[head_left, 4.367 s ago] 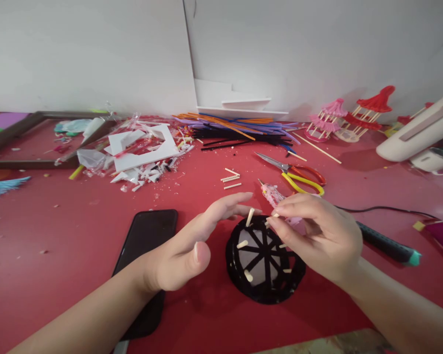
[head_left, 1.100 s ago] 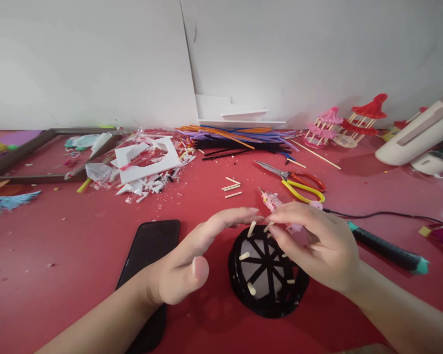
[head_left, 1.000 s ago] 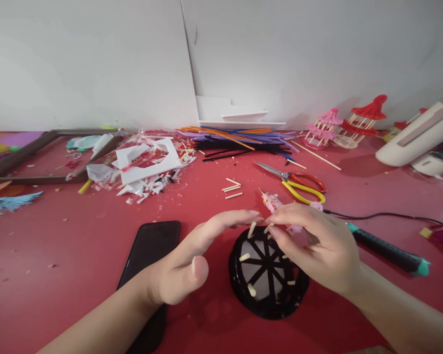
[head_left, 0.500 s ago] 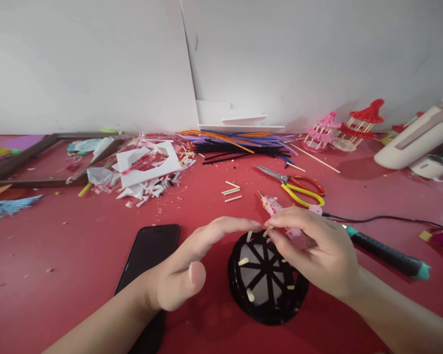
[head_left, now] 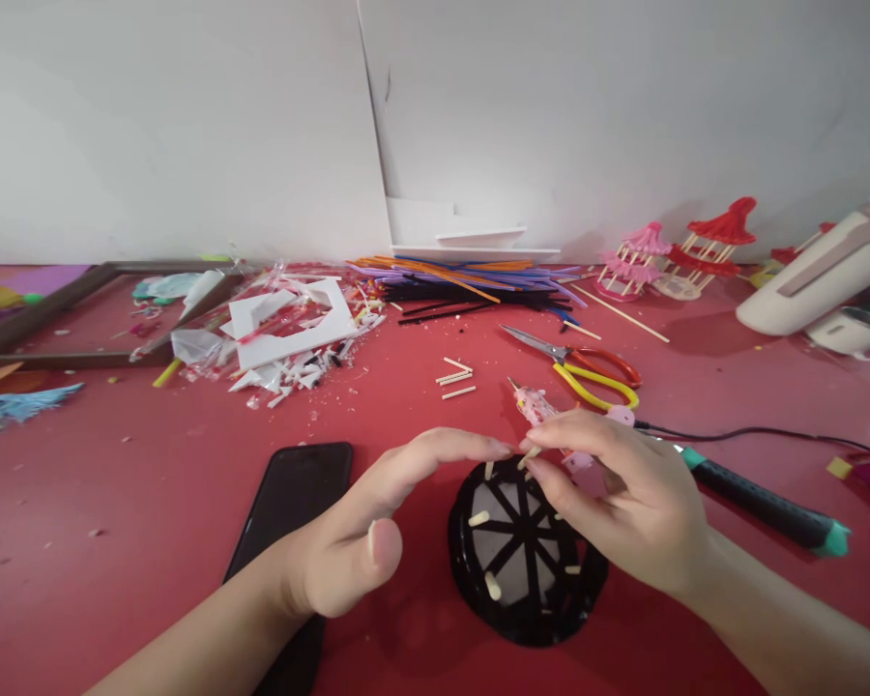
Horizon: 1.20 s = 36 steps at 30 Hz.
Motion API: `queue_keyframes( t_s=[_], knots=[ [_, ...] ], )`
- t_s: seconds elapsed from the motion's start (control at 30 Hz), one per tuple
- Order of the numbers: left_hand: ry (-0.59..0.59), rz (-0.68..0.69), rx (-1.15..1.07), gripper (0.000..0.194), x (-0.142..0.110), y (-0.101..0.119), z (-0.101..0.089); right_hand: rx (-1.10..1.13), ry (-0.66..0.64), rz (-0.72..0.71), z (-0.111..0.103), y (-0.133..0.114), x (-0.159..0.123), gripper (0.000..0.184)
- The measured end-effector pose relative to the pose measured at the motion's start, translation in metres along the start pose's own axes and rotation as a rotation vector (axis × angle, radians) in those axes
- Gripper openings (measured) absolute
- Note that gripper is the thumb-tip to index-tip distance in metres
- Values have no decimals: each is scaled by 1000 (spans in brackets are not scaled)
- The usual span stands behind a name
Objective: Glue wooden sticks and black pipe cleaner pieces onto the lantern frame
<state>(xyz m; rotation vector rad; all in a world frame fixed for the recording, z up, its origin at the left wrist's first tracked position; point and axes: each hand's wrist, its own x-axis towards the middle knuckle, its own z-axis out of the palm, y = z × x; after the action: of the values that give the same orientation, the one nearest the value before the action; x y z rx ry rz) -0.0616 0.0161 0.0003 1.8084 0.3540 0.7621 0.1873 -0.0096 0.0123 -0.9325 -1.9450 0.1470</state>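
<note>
A round black-rimmed base [head_left: 526,527] with black spokes over a pale disc lies on the red table. Short wooden sticks [head_left: 479,519] stand up around its edge. Between the thumb and forefinger of my right hand [head_left: 627,498] is a short wooden stick [head_left: 528,456] at the base's far rim. My left hand [head_left: 377,522] is open, its forefinger reaching to the far rim beside that stick, its thumb apart. A pink glue gun [head_left: 533,404] lies partly hidden behind my right hand.
Several loose cut sticks [head_left: 458,378], scissors [head_left: 572,362] and a green-black craft knife [head_left: 765,498] lie around. A black phone [head_left: 290,503] is under my left forearm. Farther back are foam scraps [head_left: 290,329], pipe cleaners [head_left: 471,280] and small pavilion models [head_left: 710,251].
Both hands keep almost the same pose at the far rim. The base appears slightly lower in view; otherwise little differs.
</note>
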Motion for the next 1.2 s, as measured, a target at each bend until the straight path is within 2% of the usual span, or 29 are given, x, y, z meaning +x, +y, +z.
queue_keyframes(
  t_s=[0.43, 0.57, 0.77, 1.0, 1.2],
  knots=[
    [5, -24, -3, 82, -3, 0, 0, 41, -20, 27, 0, 4, -6, 29],
    [-3, -32, -7, 82, -4, -2, 0, 39, -28, 24, -1, 3, -4, 28],
    [-1, -12, -5, 81, -2, -1, -1, 97, -34, -56, 0, 2, 3, 23],
    [-19, -20, 5, 84, -1, 1, -1, 27, -10, 14, 0, -1, 4, 19],
    [-22, -27, -36, 85, -2, 0, 0, 6, 4, 14, 1, -1, 2, 19]
  ],
)
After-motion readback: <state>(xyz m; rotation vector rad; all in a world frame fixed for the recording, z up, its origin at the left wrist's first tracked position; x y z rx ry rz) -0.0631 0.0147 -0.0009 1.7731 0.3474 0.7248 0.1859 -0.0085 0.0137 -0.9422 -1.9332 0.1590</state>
